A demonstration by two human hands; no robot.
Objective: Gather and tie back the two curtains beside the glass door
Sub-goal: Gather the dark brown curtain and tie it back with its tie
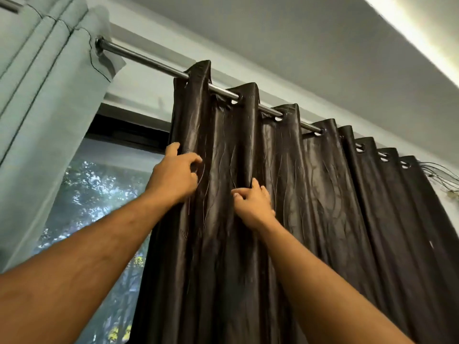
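Note:
A dark brown shiny curtain (310,194) hangs by eyelets from a metal rod (149,62) and fills the right half of the view. A pale green curtain (42,103) hangs gathered at the left. My left hand (173,176) grips the dark curtain's left edge, thumb behind the fabric. My right hand (253,203) pinches a fold of the same curtain a little lower and to the right. Both arms reach upward.
Between the two curtains the glass door (99,194) shows trees outside, with its dark frame along the top. The ceiling slopes above, with a bright light strip (422,38) at the upper right. Loose threads hang at the far right end of the rod.

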